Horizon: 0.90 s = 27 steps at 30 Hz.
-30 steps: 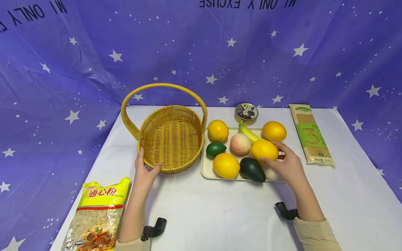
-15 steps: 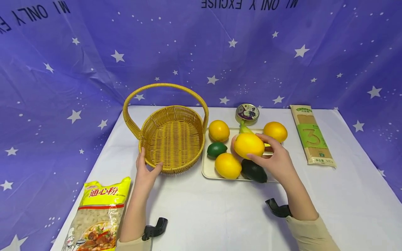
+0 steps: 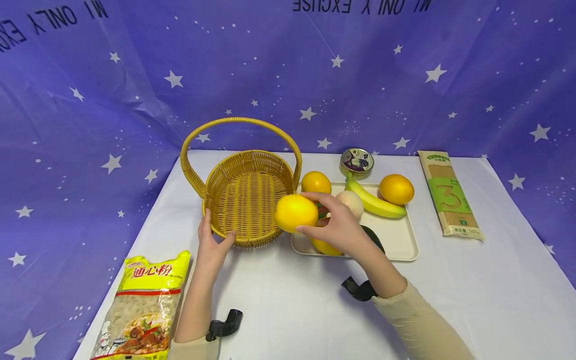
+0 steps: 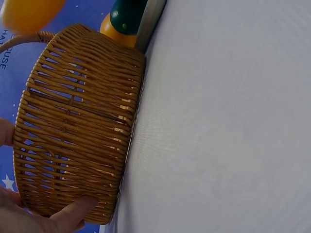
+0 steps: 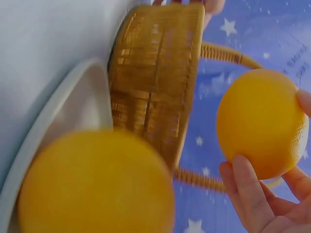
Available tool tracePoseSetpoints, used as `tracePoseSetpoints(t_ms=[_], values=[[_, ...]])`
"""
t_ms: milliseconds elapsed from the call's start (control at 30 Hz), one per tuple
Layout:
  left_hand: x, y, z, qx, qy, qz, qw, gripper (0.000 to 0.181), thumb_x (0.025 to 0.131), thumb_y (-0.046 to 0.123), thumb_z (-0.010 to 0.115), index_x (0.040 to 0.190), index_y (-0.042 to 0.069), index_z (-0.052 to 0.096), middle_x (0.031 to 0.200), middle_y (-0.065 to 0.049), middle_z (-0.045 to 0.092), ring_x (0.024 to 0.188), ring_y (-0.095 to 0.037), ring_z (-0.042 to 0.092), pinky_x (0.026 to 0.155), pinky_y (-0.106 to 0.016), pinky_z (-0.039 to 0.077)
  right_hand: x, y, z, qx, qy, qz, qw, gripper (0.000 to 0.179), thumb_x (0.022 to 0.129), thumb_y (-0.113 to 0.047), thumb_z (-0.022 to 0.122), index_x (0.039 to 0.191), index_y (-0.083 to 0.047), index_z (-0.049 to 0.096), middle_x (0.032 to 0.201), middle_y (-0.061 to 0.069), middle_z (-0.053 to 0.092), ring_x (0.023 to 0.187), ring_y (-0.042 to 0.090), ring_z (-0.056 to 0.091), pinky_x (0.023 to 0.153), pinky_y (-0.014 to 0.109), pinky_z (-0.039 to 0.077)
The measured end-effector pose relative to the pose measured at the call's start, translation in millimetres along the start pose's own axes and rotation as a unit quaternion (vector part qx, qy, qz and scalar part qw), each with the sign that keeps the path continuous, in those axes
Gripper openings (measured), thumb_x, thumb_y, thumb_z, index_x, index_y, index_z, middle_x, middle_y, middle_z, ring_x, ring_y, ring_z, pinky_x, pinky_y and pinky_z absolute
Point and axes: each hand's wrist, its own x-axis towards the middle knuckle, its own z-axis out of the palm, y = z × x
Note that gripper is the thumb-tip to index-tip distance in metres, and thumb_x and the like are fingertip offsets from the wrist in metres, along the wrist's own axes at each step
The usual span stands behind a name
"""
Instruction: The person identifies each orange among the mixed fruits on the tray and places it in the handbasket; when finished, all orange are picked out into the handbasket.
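My right hand point(image 3: 335, 222) holds a yellow, lemon-like oval fruit point(image 3: 296, 213) between thumb and fingers, up off the tray beside the basket's right front rim. The right wrist view shows the fingertips spread around this fruit point(image 5: 262, 124). With my left hand point(image 3: 215, 245) I grip the near left rim of a round wicker basket point(image 3: 252, 200) with a tall arched handle; its inside shows no contents. In the left wrist view a finger point(image 4: 75, 213) lies along the woven side wall.
A cream tray point(image 3: 396, 245) bears a banana point(image 3: 375, 202), a peach point(image 3: 352, 202), oranges point(image 3: 397, 189), a partly hidden avocado point(image 3: 374, 237) and another yellow fruit point(image 3: 326, 247). Around it are a round tin point(image 3: 357, 162), a noodle pack point(image 3: 451, 195) and a macaroni bag point(image 3: 144, 305).
My right hand has lifted the yellow fruit from the tray and carried it left, across the peach, to the basket's right side. My left hand keeps its place on the basket.
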Motion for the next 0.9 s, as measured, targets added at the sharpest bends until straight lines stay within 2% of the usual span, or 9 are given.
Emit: tracePoseSetpoints(t_ms=[233,400,700,900], values=[[-0.9,-1.9,1.0,0.005,0.001,0.008,1.0,0.09,0.094,0.016,0.06,0.156,0.019,-0.004,0.159,-0.012,-0.009,0.145,-0.035,-0.003,0.113,-0.056,0.009,23.9,-10,34,-0.017,-0.033,-0.027,0.9989,0.066,0.074,-0.031,0.084,0.133,-0.022,0.057,0.126,-0.004,0.056,0.097,0.019,0.057,0.076,0.033,0.055],[0.1,-1.9,1.1,0.005,0.006,0.008,0.9999,0.091,0.093,0.017,0.061,0.156,0.019,-0.004,0.159,-0.011,-0.008,0.145,-0.034,-0.002,0.113,-0.057,0.009,47.3,-12,57,-0.041,-0.063,-0.049,0.996,0.068,0.074,-0.029,0.084,0.135,-0.017,0.056,0.128,0.0,0.056,0.1,0.018,0.059,0.082,0.034,0.053],[-1.6,-0.7,0.7,0.005,0.002,0.001,1.0,0.09,0.093,0.017,0.06,0.156,0.021,-0.004,0.159,-0.01,-0.01,0.145,-0.035,-0.003,0.112,-0.057,0.01,79.8,-7,91,-0.124,-0.095,-0.023,0.9874,0.07,0.074,-0.042,0.081,0.136,-0.018,0.056,0.134,-0.001,0.055,0.111,0.017,0.056,0.087,0.036,0.049],[-2.3,0.2,1.2,0.009,0.006,0.005,0.9999,0.089,0.094,0.018,0.061,0.156,0.02,-0.003,0.159,-0.012,-0.009,0.145,-0.036,-0.002,0.112,-0.057,0.01,86.9,-6,104,-0.162,-0.117,-0.01,0.9798,0.069,0.074,-0.043,0.08,0.133,-0.016,0.057,0.119,0.0,0.062,0.096,0.014,0.058,0.076,0.03,0.049]])
